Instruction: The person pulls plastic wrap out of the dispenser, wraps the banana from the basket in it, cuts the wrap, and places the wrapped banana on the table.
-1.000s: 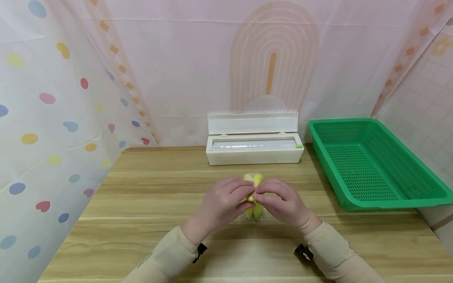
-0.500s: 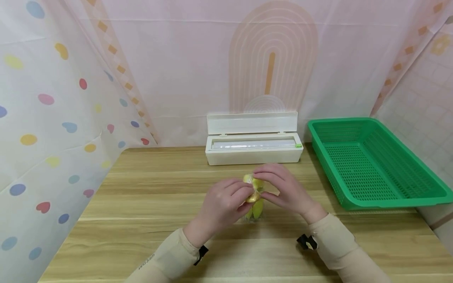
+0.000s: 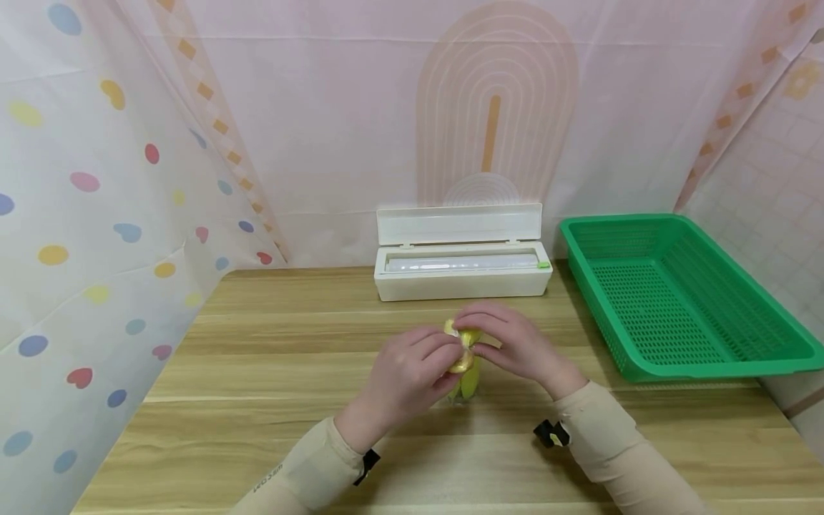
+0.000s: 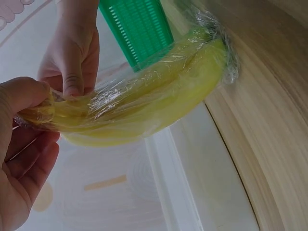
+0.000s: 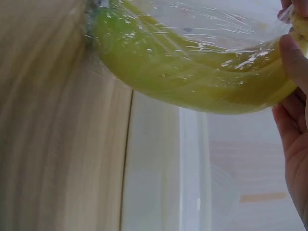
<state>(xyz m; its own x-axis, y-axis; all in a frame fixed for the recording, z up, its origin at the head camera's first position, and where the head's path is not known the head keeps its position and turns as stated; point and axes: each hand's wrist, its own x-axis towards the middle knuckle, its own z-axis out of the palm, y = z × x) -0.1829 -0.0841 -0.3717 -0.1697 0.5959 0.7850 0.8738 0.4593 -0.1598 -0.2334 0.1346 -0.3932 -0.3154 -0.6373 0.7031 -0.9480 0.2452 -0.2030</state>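
Observation:
Yellow bananas (image 4: 163, 91) wrapped in clear cling film (image 4: 232, 62) stand nearly upright, their greener lower tips close to the table; contact there cannot be made out. At the upper end, my left hand (image 3: 408, 368) pinches the wrapped tips between thumb and fingers. My right hand (image 3: 515, 347) holds the same bunch just below, thumb on one side and fingers on the other, as the right wrist view shows. Film lies tight and wrinkled along the bananas and bunches loosely at the lower end. In the head view the hands hide much of the fruit.
Behind the hands stands a white cling film box (image 3: 462, 286), its lid raised and a film roll (image 3: 460, 263) inside. A green plastic basket (image 3: 595, 315) sits at the right of the wooden table (image 3: 257, 400). Patterned cloth (image 3: 335, 129) hangs behind and on both sides.
My right hand moved up and right from the film, opened wider, then came back round the upper bananas. My left hand keeps its pinch on the tips, which tilt slightly toward me.

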